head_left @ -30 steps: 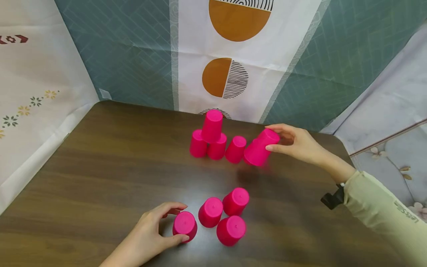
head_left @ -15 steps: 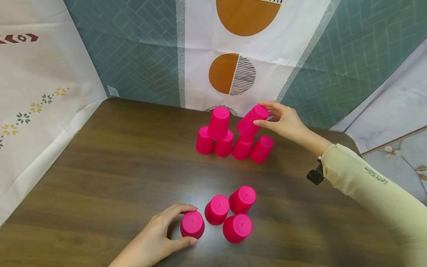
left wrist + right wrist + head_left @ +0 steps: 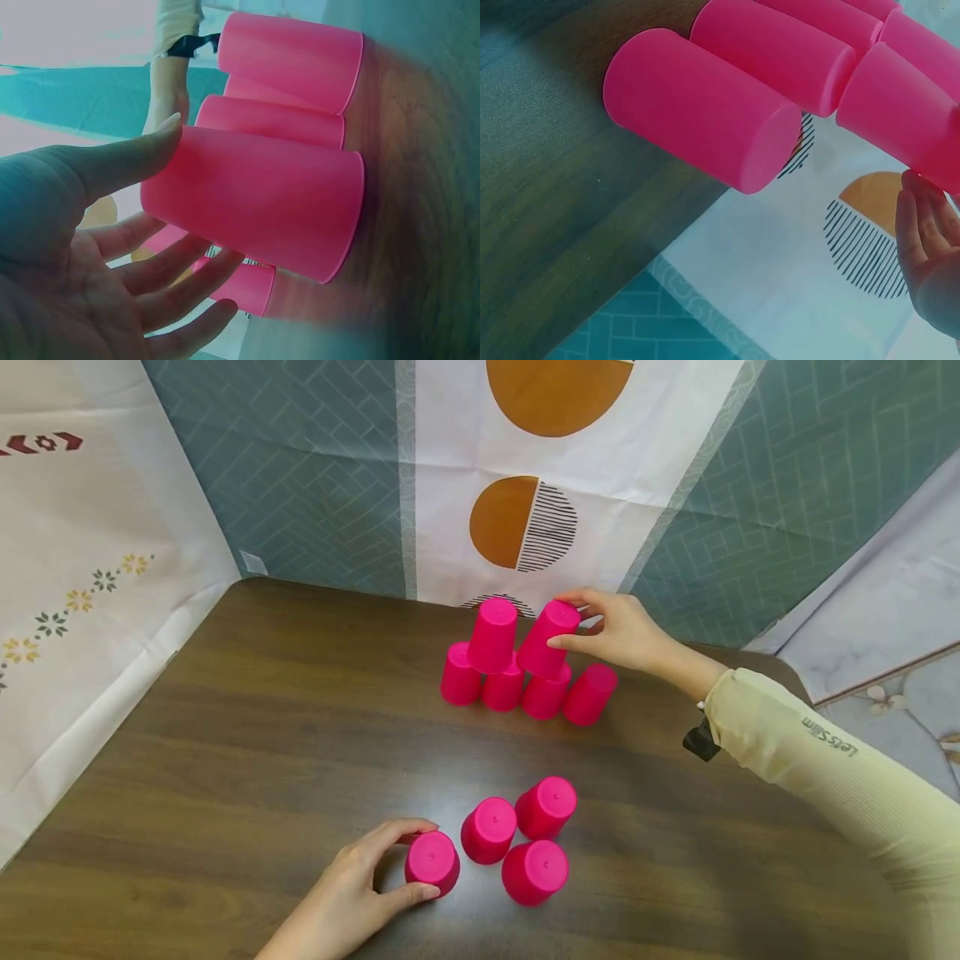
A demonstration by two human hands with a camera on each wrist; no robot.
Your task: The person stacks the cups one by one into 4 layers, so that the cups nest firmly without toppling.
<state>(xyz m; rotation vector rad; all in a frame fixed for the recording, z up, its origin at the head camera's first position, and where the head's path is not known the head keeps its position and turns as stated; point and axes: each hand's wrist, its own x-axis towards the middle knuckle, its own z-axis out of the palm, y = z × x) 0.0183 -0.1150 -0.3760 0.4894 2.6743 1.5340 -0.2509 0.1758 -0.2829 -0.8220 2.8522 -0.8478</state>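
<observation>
All the cups are bright pink plastic and stand upside down. With thumb and fingers, my right hand holds a cup over the second and third cups of the back row. Its lower rim overlaps their tops in the head view. Left of it, another cup rests across the first two. The row's rightmost cup has nothing on top; the right wrist view shows it close by. Near the front, my left hand grips a cup between thumb and fingers, its rim at the tabletop.
Three more upside-down cups cluster right of my left hand: one cup nearest it, one behind and one in front. The brown wooden table ends at a hanging patterned cloth behind the back row.
My right hand has carried its cup up from the row's right end and leftward onto the second tier, leaving a cup standing there. My left hand stays around its cup.
</observation>
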